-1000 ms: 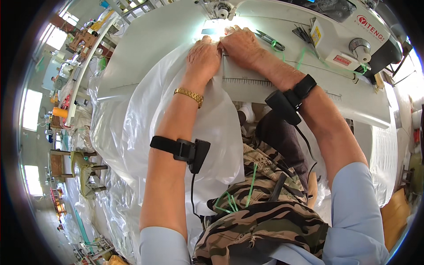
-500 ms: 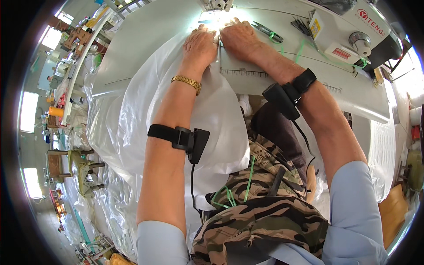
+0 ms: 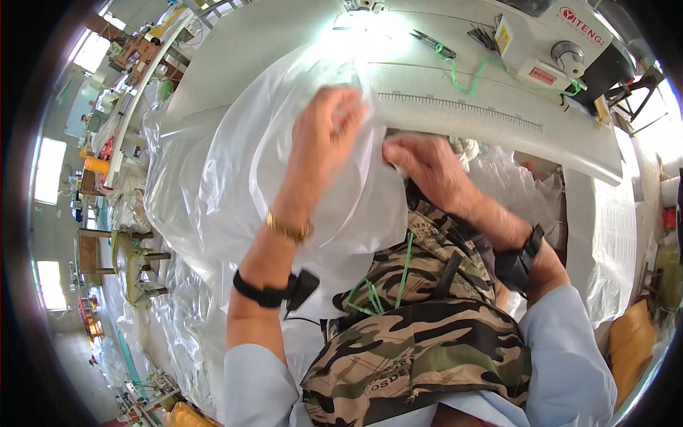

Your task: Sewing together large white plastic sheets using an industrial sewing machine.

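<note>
A large white translucent plastic sheet [image 3: 235, 156] drapes from the sewing machine's table [image 3: 427, 82] down over my lap. My left hand [image 3: 329, 132] is over the sheet with its fingers bent. Motion smears those fingertips, so I cannot tell whether they grip anything. At the sheet's right edge, just in front of the table, my right hand [image 3: 430, 169] is closed, thumb and forefinger pinching that edge. The bright needle area [image 3: 364, 8] of the machine lies beyond both hands, and glare washes out the sheet there.
Thread snips [image 3: 435, 45] with a green cord [image 3: 466, 87] lie on the table, right of the needle area. The white sewing machine body [image 3: 569, 35] stands at the far right. More clear plastic [image 3: 178, 327] heaps at the left, near a stool [image 3: 128, 267].
Both hands have come back from the needle area toward me. The left is now above the sheet, the right at its edge in front of the table.
</note>
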`<move>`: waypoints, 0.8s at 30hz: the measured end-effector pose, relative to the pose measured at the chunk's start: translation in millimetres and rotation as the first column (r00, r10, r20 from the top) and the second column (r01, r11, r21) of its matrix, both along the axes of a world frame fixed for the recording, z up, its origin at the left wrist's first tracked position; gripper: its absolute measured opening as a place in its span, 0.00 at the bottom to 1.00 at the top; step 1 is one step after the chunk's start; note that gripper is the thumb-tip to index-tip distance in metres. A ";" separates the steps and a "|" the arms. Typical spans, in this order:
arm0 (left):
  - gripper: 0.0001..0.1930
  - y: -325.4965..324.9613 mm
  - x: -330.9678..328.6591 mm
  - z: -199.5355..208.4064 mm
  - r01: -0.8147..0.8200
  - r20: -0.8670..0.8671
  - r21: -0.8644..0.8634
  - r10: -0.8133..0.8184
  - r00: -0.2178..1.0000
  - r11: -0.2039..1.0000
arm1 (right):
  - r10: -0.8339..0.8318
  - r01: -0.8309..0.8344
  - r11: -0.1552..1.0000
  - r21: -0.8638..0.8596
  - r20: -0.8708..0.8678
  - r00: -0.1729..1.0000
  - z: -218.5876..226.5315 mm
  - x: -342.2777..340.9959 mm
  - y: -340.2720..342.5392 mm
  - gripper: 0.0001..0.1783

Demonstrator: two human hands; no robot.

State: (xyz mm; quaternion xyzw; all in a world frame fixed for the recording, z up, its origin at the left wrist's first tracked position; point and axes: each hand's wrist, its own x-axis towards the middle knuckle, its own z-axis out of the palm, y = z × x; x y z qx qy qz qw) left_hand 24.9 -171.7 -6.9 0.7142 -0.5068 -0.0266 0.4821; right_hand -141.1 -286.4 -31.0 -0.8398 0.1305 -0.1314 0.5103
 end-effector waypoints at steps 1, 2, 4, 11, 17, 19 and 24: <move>0.13 21.2 -25.7 11.5 -0.012 -0.004 0.048 0.012 1.000 0.999 | -0.020 0.009 0.987 0.158 0.067 0.998 -26.2 -6.1 12.3 0.20; 0.13 36.1 -41.1 6.3 -0.020 0.062 0.111 0.014 0.998 0.994 | -0.042 -0.004 0.942 0.335 0.131 0.990 -54.5 -10.6 21.3 0.20; 0.13 67.8 -62.7 -7.8 -0.032 0.125 0.158 0.012 0.992 0.987 | -0.087 0.049 0.900 0.433 0.069 0.994 -78.1 -16.0 45.7 0.23; 0.14 117.8 -78.9 -60.1 -0.302 0.446 0.275 0.157 0.881 0.913 | -0.265 0.187 0.745 0.641 0.027 0.964 -129.4 -8.3 78.4 0.16; 0.14 135.0 -81.6 -64.7 -0.257 0.346 0.195 0.179 0.921 0.946 | -0.071 0.066 0.977 0.202 0.016 0.997 -49.9 -46.0 69.6 0.11; 0.13 135.6 -83.9 -57.6 -0.209 0.266 0.158 0.162 0.950 0.965 | -0.028 0.021 0.990 0.139 0.052 0.998 -54.0 -57.4 57.3 0.12; 0.10 125.1 -85.5 -46.2 -0.230 0.154 0.321 0.189 0.970 0.919 | -0.163 0.155 0.921 0.358 -0.007 0.987 -85.8 -62.1 46.2 0.10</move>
